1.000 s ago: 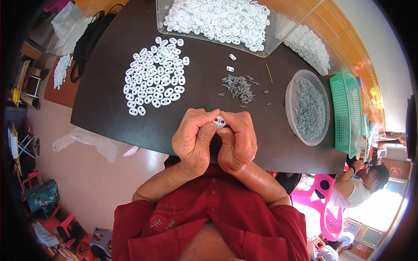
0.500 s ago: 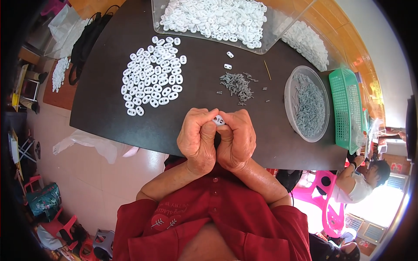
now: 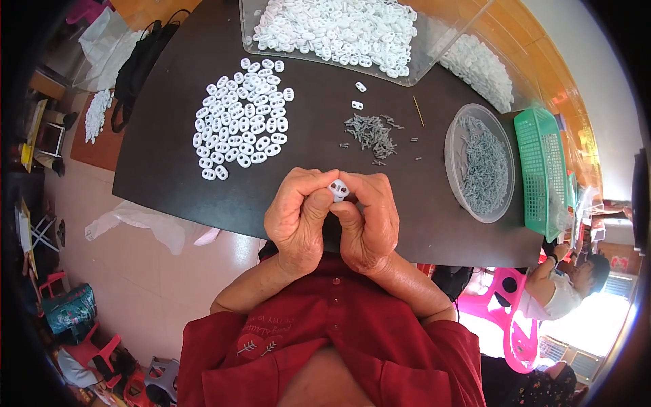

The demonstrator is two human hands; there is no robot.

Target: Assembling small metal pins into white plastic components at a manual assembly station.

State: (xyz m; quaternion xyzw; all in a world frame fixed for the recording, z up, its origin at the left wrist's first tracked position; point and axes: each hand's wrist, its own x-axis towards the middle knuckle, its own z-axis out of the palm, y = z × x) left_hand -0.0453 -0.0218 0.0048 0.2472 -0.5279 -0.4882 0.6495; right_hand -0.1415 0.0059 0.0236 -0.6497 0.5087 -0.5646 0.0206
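A small white oval plastic piece with two dark holes [image 3: 338,190] is pinched between both hands above the near table edge. My left hand [image 3: 297,218] closes thumb and forefinger on its left side. On its right side, the thumb and forefinger of my right hand [image 3: 369,220] grip it the same way. Just beyond the hands lies a small heap of grey screw-like pins [image 3: 371,136]. Two loose white pieces [image 3: 357,105] rest farther off. To the left, many similar white oval pieces [image 3: 244,125] are spread in a pile.
A clear bin [image 3: 245,42] of white pieces stands at the back. On the right are a round tub [image 3: 450,163] of grey pins and a green basket [image 3: 536,169]. A thin yellowish stick [image 3: 418,110] lies on the dark table [image 3: 169,163]. Another person [image 3: 559,285] sits at far right.
The white piece has turned so that its two-holed face shows more fully. My left hand has shifted slightly left, and the thumbs are farther apart.
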